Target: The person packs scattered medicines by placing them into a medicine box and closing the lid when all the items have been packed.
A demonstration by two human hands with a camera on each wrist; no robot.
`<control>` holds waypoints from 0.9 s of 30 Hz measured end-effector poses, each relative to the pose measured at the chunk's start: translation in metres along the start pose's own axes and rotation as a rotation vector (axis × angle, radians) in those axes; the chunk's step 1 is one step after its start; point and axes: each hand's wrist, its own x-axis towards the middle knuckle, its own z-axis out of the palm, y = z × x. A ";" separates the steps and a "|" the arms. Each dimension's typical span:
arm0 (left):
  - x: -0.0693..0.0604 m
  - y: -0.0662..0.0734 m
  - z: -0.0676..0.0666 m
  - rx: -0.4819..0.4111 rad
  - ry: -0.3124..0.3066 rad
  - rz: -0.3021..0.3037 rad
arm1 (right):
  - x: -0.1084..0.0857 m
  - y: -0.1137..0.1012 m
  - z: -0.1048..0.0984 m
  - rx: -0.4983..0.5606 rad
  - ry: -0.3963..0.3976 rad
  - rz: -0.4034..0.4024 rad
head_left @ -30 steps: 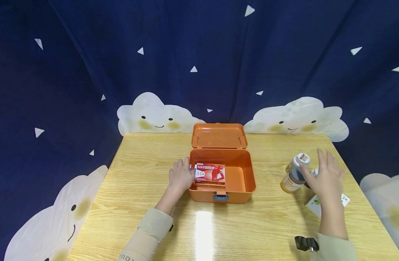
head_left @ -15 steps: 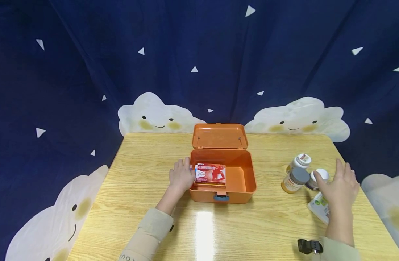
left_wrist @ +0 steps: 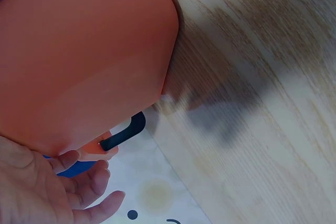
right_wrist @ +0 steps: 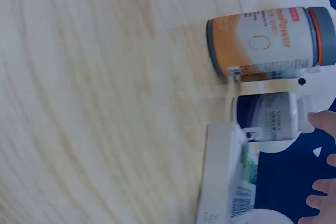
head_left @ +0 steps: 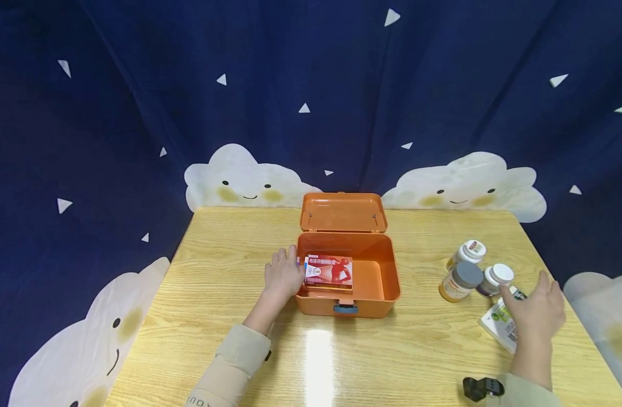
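Just left of the frame's centre, the left hand touches the left side of the open orange box, its fingers softly bent; whether it grips, one cannot tell. Inside, leftward, lies a red carton. Farther right, three bottles stand on the worktop. At lower right, a white-and-green carton is partly hidden by the right hand, loosely spread, holding nothing.

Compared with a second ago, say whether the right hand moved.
Yes: the right hand shifted right and down in the head view, away from the grey-lidded bottle.
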 end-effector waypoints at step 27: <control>0.000 0.000 0.000 -0.002 -0.013 -0.017 | -0.006 0.016 0.032 0.088 -0.060 0.335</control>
